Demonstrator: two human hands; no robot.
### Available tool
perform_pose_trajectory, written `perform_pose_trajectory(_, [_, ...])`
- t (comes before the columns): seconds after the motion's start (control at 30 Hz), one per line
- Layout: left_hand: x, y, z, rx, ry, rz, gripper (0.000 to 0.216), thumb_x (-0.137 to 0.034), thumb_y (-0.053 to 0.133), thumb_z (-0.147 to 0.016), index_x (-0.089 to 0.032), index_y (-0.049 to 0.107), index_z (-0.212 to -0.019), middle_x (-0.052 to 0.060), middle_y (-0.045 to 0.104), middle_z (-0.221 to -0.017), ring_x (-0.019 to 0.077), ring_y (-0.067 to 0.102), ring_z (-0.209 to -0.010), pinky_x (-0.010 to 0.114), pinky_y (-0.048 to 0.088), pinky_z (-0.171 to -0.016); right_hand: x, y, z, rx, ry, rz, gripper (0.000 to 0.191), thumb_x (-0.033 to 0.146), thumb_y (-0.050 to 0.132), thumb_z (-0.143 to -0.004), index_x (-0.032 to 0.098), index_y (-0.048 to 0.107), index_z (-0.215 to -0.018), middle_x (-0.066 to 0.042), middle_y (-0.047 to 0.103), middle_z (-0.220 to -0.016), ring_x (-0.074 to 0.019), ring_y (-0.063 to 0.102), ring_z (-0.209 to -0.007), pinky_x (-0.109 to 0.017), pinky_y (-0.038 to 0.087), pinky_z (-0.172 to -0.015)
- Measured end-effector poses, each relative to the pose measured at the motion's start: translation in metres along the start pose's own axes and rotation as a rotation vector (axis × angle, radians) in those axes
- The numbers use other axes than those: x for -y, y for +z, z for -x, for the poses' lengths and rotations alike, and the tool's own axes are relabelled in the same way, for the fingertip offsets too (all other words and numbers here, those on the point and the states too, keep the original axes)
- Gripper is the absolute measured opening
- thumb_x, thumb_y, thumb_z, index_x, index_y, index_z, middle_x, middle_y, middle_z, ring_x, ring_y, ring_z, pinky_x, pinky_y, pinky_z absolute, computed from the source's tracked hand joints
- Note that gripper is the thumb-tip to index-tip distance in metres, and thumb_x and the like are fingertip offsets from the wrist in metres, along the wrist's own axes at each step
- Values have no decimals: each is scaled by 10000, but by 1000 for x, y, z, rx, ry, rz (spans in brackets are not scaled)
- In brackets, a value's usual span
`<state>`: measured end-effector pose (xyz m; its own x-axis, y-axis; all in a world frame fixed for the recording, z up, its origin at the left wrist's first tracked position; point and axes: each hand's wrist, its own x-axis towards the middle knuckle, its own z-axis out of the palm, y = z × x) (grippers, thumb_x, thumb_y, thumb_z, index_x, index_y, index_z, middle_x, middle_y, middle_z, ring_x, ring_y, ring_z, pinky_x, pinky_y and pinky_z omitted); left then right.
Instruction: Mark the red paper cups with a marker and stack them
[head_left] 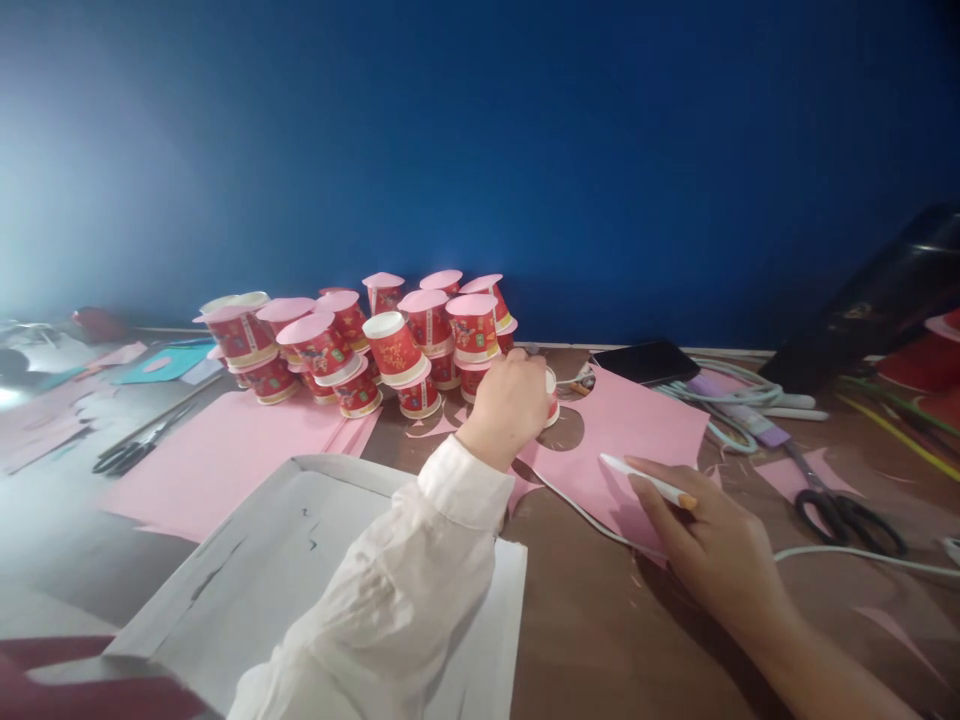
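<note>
My left hand (508,405), in a white sleeve, is closed over a red paper cup (551,398) that rests on a pink paper sheet (630,430). A round hole cut in that sheet shows just right of the cup. My right hand (712,545) rests on the near edge of the same sheet and pinches a white pen (646,480) with its tip pointing left. Behind my left hand stands a pile of red paper cups with pink paper lids (360,340).
A white sheet (300,570) lies under my left forearm, beside more pink sheets (225,450). Scissors (836,505) lie to the right and another pair (142,440) to the left. A black phone (645,362), white cables (739,400) and a blue wall are behind.
</note>
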<state>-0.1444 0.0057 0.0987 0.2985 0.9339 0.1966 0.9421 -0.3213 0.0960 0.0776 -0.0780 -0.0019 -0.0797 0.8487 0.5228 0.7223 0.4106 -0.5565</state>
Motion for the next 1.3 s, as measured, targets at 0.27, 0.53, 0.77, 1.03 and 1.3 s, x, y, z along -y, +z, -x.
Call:
perform_pose_trajectory(0.27, [-2, -3, 2, -30, 38, 85, 219, -214, 575, -929, -116, 668, -1101, 135, 692, -1112, 245, 654, -1016, 356, 504, -928, 2, -1, 0, -8, 6, 20, 373, 512, 522, -1004, 284, 775, -1155, -14, 760, -1083, -196, 725, -951, -276, 569, -788])
perform_pose_trajectory(0.53, [-3, 5, -2, 11, 70, 115, 195, -252, 595, -931, -138, 667, -1072, 115, 702, -1119, 246, 662, -1057, 349, 513, -925, 3, 1, -2, 26, 15, 4, 400, 535, 507, -1006, 283, 774, -1164, -28, 755, -1108, -212, 721, -987, -291, 562, -817])
perform_pose_trajectory(0.77, [-2, 7, -3, 30, 60, 66, 214, -256, 574, -944, -126, 668, -1085, 122, 709, -1122, 249, 675, -1043, 346, 523, -901, -3, 10, 0, 49, 4, 18, 370, 518, 524, -1009, 305, 755, -1205, -14, 745, -1137, -195, 717, -994, -263, 544, -801])
perform_pose_trajectory(1.03, [-6, -1, -1, 66, 38, 27, 237, -278, 592, -936, -119, 672, -1092, 135, 707, -1105, 261, 686, -1008, 345, 536, -871, 1, 12, -1, 68, 30, 22, 406, 539, 510, -1000, 277, 766, -1173, -43, 750, -1110, -206, 722, -972, -272, 548, -781])
perform_pose_trajectory(1.3, [-4, 1, -2, 76, 58, 3, 265, -252, 586, -935, -99, 677, -1132, 150, 706, -1147, 257, 687, -1040, 341, 529, -913, 8, 14, -2, 86, -20, 21, 377, 519, 510, -1010, 281, 775, -1130, -29, 754, -1075, -188, 725, -936, -259, 548, -768])
